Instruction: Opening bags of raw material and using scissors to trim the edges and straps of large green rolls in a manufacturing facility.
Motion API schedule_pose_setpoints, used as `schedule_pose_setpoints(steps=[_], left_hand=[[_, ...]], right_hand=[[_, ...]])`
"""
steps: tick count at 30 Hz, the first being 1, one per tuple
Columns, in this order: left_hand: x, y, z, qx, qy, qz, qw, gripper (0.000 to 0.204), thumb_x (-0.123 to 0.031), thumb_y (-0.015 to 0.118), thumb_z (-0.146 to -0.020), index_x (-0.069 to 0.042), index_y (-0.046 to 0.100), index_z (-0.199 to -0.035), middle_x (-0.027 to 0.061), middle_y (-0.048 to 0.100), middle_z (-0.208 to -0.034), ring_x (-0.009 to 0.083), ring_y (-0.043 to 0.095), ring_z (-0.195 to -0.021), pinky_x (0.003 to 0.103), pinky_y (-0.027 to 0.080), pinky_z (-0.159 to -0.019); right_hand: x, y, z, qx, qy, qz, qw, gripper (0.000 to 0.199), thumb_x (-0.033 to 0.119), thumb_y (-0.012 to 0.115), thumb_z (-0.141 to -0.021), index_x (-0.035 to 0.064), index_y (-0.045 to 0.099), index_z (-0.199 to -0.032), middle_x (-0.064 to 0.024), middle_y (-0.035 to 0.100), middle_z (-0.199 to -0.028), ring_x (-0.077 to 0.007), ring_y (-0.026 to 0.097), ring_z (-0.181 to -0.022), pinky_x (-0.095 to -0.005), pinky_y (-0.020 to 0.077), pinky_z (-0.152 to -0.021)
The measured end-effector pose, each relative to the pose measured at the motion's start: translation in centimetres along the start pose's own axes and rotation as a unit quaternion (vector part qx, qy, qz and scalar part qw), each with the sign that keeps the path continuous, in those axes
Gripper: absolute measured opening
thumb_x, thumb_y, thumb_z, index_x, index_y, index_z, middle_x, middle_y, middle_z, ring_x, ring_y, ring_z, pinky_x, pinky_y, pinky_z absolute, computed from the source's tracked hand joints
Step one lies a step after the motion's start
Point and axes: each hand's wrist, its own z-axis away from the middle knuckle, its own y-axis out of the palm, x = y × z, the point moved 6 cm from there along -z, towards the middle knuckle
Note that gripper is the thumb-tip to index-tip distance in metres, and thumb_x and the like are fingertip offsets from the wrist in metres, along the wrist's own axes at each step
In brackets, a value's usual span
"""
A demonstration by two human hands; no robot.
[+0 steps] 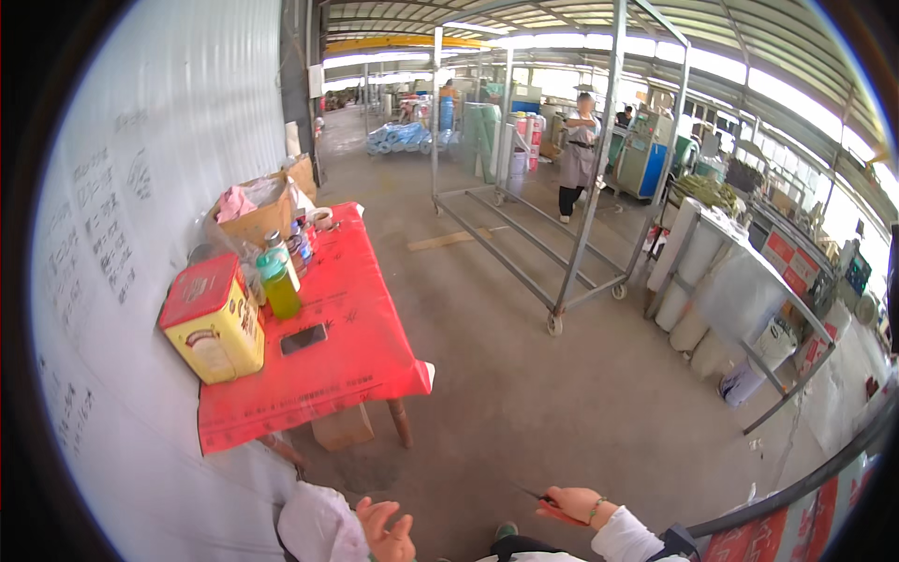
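Note:
My right hand [569,503] is closed around a pair of scissors [534,494]; a thin dark blade points left and a bit of red handle shows below the fingers. My left hand [384,530] is raised at the lower edge, fingers apart and curled a little, with nothing in it. Ahead and to the left of that hand stands a table with a red cloth [356,361]. On it are a yellow tin with a red lid [217,323], a bottle of yellow-green liquid [279,288] and a dark phone [304,339].
A tall wheeled metal frame [571,281] stands ahead. Wrapped rolls [698,309] lean in a rack to the right. A dark rail [777,506] curves at the lower right over red-printed sacks [796,529]. Another person [579,155] stands beyond the frame. A cardboard box [343,428] sits under the table.

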Motion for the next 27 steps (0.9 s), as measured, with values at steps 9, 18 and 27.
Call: schedule_pose_setpoints(steps=[9,18,27], left_hand=[[-3.0,13.5,-10.8,0.039,0.121,0.123,0.984,0.031,0.002,0.053,-0.076,-0.007,0.059,-0.105,0.0173,0.054,-0.107,0.0330,0.054,-0.098,0.054,0.035,-0.094],[1.6,26.8,-19.2,0.050,0.049,0.042,0.997,0.025,0.002,0.056,-0.078,-0.003,0.060,-0.103,0.0176,0.056,-0.107,0.0365,0.053,-0.098,0.049,0.038,-0.091],[7.4,42.0,-26.0,0.064,0.011,0.083,0.994,0.025,0.000,0.055,-0.081,-0.003,0.059,-0.106,0.0147,0.057,-0.110,0.0374,0.051,-0.104,0.047,0.039,-0.092]], right_hand=[[-8.1,-6.7,-5.5,-0.042,0.059,-0.041,0.997,0.044,0.050,0.049,-0.086,0.0063,0.052,-0.093,-0.0143,0.063,-0.081,-0.0345,0.060,-0.076,-0.0403,0.0451,-0.068],[-10.4,-23.6,-14.3,-0.180,-0.142,-0.099,0.968,0.039,0.040,0.052,-0.087,0.0044,0.049,-0.102,-0.0130,0.061,-0.083,-0.0324,0.059,-0.078,-0.0388,0.0462,-0.068],[-29.2,-24.5,-22.4,-0.087,0.165,-0.350,0.918,0.025,0.033,0.049,-0.088,0.0082,0.055,-0.091,-0.0039,0.061,-0.075,-0.0163,0.054,-0.056,-0.0310,0.0399,-0.049]])
